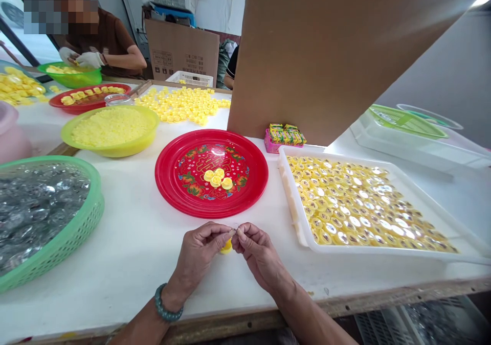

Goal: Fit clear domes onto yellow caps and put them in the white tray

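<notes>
My left hand (201, 248), with a green bead bracelet on the wrist, and my right hand (261, 253) meet fingertip to fingertip above the white table. Both are closed in a pinch around something tiny, too small to name. Just below the fingertips, partly hidden by them, a yellow round piece (226, 248) appears to rest on the table. Beyond my hands lies a red round tray (169, 179) with a printed pattern. Several yellow flower-like pieces (216, 180) sit together on it.
To the right, a white tray (303, 232) holds rows of yellow cups with shiny tops. On the left are a green basket (82, 227) of clear plastic pieces and a yellow bowl (115, 151). A cardboard panel (299, 53) stands behind. A gloved co-worker (118, 43) works at back left.
</notes>
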`<state>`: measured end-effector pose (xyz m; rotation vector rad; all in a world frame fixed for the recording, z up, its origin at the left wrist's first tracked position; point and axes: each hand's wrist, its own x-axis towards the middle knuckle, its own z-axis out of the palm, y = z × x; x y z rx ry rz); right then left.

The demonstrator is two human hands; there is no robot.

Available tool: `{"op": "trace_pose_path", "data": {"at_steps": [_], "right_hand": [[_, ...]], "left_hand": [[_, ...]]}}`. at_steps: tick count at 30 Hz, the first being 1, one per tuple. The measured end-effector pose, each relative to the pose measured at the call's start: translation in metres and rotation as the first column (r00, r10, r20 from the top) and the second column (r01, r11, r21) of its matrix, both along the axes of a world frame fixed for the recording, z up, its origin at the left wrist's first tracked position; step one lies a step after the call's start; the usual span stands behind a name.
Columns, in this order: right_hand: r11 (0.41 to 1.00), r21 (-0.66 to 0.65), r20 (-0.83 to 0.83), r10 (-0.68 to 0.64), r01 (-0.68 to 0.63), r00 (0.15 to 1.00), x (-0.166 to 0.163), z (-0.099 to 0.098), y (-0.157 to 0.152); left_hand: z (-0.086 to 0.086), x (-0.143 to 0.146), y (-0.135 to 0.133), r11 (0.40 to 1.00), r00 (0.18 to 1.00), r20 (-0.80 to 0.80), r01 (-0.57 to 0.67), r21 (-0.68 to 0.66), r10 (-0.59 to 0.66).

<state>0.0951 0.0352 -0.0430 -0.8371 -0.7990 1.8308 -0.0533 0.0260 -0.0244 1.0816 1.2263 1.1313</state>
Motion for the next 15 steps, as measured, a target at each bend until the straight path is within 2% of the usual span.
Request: {"op": "trace_pose_path", "data": {"at_steps": [6,9,10,12,15], "right_hand": [[0.996,0.075,0.078,-0.06,0.054,0.995,-0.002,-0.004,0.0],[0.971,0.236,0.271,-0.103,0.038,0.957,0.003,-0.004,-0.002],[0.943,0.332,0.366,-0.151,0.023,0.918,0.005,-0.003,-0.002],[0.844,0.532,0.521,-0.264,-0.067,0.812,0.008,-0.001,-0.003],[0.685,0.683,0.613,-0.346,-0.255,0.71,0.011,-0.002,-0.004]], "left_hand": [[-0.002,0.002,0.001,0.995,0.998,0.062,-0.015,-0.101,0.021],[-0.002,-0.002,0.003,0.994,0.994,0.11,-0.005,-0.105,0.017],[-0.002,-0.004,0.004,0.994,0.993,0.117,0.015,-0.106,-0.002],[-0.001,-0.009,0.006,0.989,0.991,0.114,0.081,-0.121,-0.068],[-0.002,-0.014,0.008,0.968,0.979,0.088,0.195,-0.156,-0.183]]}}
